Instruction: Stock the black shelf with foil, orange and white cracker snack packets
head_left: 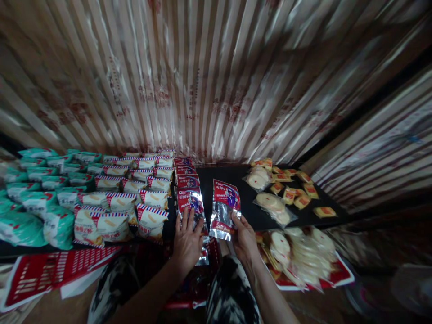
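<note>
I counted one foil pouch (226, 200) in the right hand (244, 235), at least four pouches (188, 181) by the left hand (188, 238), and rightward on the table (234, 172) two wafer bags (272, 204), roughly twelve yellow packets (289, 195).

Prob. snack shop/stall: pkts (187, 181) rowed on blk table (221, 172).

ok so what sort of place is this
Probably a small snack shop or stockroom: green bags, white bags and red-and-silver packets are lined up on a black shelf.
</note>
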The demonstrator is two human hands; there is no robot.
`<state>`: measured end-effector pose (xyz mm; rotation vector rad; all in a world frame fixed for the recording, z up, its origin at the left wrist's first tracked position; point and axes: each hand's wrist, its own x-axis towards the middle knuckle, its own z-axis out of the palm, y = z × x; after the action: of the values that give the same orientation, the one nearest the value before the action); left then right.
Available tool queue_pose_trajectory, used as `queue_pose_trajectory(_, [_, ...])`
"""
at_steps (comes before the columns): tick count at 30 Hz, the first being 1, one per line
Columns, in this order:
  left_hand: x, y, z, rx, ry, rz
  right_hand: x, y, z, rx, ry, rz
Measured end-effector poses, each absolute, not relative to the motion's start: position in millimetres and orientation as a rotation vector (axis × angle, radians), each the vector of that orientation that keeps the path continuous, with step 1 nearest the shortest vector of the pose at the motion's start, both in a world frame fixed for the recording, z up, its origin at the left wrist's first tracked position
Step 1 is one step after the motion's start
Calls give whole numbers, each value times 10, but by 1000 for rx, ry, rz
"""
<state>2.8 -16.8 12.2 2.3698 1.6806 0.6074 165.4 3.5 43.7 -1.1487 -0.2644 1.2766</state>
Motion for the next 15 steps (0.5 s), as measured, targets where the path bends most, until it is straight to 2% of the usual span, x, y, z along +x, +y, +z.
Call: queue_pose_trajectory(15, [-18, -197, 218, 2308, 1650, 612, 1613, 39, 415, -1143, -336, 1302])
